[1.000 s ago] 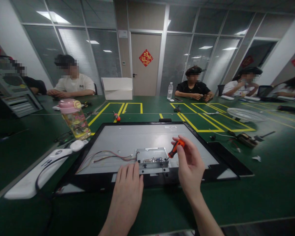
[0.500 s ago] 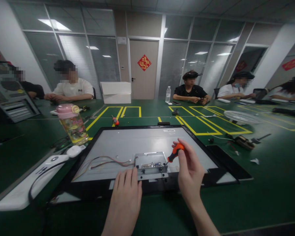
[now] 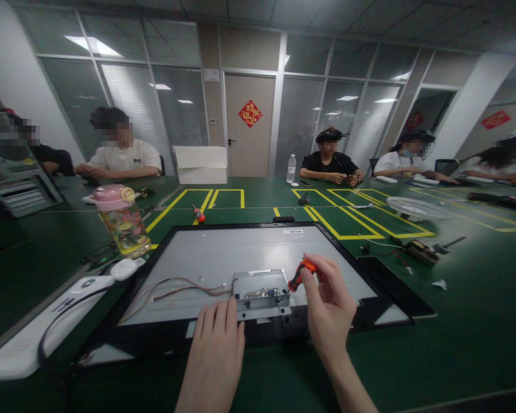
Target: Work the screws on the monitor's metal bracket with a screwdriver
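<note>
A flat display panel with a black frame lies on the table, its grey metal back facing up. Near its front edge sits a metal bracket bearing video connectors, and thin cables run off to its left. My right hand grips an orange and black screwdriver between thumb and fingers; the tip points down at the right end of the connector row. Flat on the frame's front edge, beside the bracket's left corner, rests my left hand, fingers stretched out and holding nothing.
Left of the panel stand a drinking bottle with a pink lid and a long white casing. A black slab lies along the right edge. Farther off are another screwdriver, a white box and several seated people.
The screwdriver handle has sunk slightly and tilted, with my right fingers shifted around it. My left hand stays on the frame. The whole view has shifted a little.
</note>
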Motion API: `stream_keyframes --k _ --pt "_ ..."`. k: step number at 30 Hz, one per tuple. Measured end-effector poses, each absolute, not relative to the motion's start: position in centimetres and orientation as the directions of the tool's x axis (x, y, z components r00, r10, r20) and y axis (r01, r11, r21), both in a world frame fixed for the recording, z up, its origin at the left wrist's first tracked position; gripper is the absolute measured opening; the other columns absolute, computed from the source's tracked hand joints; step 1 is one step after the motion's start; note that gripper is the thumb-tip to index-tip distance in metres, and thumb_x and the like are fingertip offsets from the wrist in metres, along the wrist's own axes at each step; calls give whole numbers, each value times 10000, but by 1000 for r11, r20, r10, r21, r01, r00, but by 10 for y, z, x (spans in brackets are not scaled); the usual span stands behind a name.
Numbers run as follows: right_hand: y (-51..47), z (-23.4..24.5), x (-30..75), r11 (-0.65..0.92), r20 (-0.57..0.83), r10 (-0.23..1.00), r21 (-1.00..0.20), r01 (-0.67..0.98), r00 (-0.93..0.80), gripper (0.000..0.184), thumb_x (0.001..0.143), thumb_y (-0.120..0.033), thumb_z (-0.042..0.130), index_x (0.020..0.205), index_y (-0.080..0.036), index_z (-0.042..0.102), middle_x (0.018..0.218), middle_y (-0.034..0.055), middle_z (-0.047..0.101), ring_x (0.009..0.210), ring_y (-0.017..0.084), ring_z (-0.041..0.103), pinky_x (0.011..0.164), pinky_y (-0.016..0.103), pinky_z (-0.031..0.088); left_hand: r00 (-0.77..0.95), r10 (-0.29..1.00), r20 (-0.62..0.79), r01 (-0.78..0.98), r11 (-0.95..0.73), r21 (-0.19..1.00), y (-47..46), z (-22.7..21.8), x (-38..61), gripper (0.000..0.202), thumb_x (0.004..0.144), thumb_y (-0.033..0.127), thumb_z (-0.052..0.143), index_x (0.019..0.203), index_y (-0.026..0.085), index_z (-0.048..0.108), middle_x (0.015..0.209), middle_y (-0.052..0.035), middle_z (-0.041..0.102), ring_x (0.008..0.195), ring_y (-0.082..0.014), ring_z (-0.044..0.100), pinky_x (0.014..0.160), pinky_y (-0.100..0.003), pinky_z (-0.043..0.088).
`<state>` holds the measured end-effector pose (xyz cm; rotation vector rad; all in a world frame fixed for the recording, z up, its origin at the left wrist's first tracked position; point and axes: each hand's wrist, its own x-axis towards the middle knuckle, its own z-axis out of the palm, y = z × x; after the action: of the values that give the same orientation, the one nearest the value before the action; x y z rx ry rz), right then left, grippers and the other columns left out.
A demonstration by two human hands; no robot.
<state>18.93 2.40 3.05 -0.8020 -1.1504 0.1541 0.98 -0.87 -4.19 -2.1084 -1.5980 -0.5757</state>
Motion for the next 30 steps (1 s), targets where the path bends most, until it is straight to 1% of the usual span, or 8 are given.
stream_keyframes --k 8,11,13,18,22,26,28,30 --pt "25 27 193 705 742 575 -663 252 346 224 956 -222 559 1134 -218 694 997 77 721 757 180 686 584 293 550 236 776 584 969 -235 -79 -8 -46 11 343 943 122 398 1185 144 639 1060 -89 698 975 -248 630 928 -447 507" --pt "26 26 193 721 744 538 -650 242 395 184 909 -210 631 1064 -229 727 984 65 698 751 173 674 601 293 548 250 778 577 964 -252 -78 -7 -47 10 322 949 138 417 1182 156 640 1050 -82 697 960 -242 632 903 -426 515" --pt "27 25 194 724 755 513 -636 266 408 172 884 -198 662 1035 -231 739 975 63 676 767 174 670 609 291 546 222 778 588 972 -227 -66 -6 -49 8 323 945 128 420 1184 150 636 1061 -90 696 968 -248 632 923 -442 505" --pt "27 26 195 738 783 520 -613 283 340 222 949 -199 561 1104 -222 719 938 67 693 715 164 660 612 303 552 280 753 595 957 -265 -116 -3 -58 3 330 955 153 441 1239 163 608 1098 -78 694 985 -246 635 907 -423 512" --pt "27 27 190 732 762 526 -632 255 378 176 918 -217 618 1054 -217 730 918 69 688 718 172 656 581 292 547 238 757 609 969 -227 -97 -2 -63 1 332 954 150 439 1235 173 615 1129 -82 694 1029 -249 628 976 -443 480" --pt "28 26 189 741 746 502 -632 227 438 105 868 -229 691 960 -217 738 932 70 663 770 181 656 556 266 536 290 733 615 953 -283 -112 0 -63 0 329 946 160 460 1236 191 613 1093 -67 705 976 -229 645 912 -386 504" --pt "28 25 191 741 734 517 -641 200 441 95 886 -243 674 956 -218 733 916 67 667 761 179 663 544 258 532 274 731 626 958 -268 -106 0 -63 0 334 943 148 460 1238 189 611 1096 -70 705 984 -231 645 909 -384 498" --pt "29 24 193 729 728 561 -660 181 393 135 926 -258 627 1010 -222 726 930 73 694 771 186 684 547 260 539 247 719 649 967 -230 -113 1 -64 -1 337 939 129 456 1232 179 614 1097 -74 709 991 -237 647 923 -396 486"
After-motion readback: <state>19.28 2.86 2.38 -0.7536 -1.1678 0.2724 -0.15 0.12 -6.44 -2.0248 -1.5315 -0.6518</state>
